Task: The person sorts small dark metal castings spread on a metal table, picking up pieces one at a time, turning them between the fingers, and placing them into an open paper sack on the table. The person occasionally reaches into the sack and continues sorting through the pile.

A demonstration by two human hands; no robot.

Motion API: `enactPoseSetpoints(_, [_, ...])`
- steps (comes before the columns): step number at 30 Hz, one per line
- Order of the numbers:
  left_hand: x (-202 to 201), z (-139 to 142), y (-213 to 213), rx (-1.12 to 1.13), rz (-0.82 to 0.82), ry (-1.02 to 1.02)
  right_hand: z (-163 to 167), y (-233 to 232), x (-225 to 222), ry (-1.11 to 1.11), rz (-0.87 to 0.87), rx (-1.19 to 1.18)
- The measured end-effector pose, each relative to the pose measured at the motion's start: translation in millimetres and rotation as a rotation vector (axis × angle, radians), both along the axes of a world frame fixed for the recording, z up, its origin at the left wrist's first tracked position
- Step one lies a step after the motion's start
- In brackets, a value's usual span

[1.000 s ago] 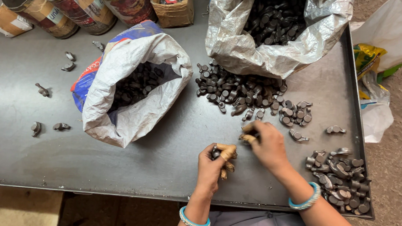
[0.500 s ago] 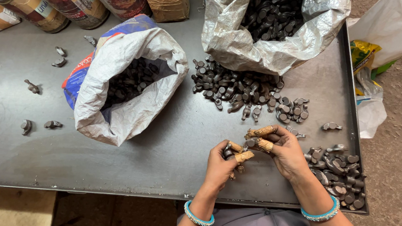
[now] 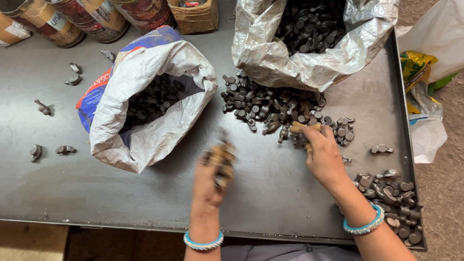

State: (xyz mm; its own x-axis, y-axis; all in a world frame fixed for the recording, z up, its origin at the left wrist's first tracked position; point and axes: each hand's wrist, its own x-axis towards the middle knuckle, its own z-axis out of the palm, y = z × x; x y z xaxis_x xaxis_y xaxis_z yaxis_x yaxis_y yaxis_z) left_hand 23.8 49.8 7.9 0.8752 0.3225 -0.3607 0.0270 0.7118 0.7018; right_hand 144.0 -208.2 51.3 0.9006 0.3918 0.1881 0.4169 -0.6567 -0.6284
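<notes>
Dark metal parts touch right hand fingers.

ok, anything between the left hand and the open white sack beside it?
Nothing visible. The left hand, blurred, is over bare metal table just right of the white sack, whose mouth faces it. The right hand is off at the loose pile.

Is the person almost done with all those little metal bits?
No. Done: some bits lie in the white sack, more in the corner heap. In hand: the left hand is by the sack, blurred; the right hand reaches the middle pile. Left: that pile and the full silver bag.
</notes>
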Motion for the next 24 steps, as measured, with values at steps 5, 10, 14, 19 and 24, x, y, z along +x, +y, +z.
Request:
enactPoseSetpoints(5, [2, 20, 30, -0.034, 0.213, -0.144, 6, 4, 5, -0.202, 0.164, -0.045])
enactPoseSetpoints(10, [-3, 19, -10, -0.036, 0.074, 0.070, 9, 2, -7, -0.028, 0.123, -0.154])
enactPoseSetpoints(14, [-8, 11, -38, -0.073, -0.091, 0.100, 4, -7, -13, 0.033, 0.089, -0.160])
enactPoseSetpoints(19, [-10, 5, -51, -0.100, -0.146, 0.134, -18, -29, -23, 0.504, 0.021, 0.388])
enactPoseSetpoints(24, [-10, 5, -50, -0.089, -0.166, 0.151, -36, -55, -36, 1.098, -0.084, 0.919])
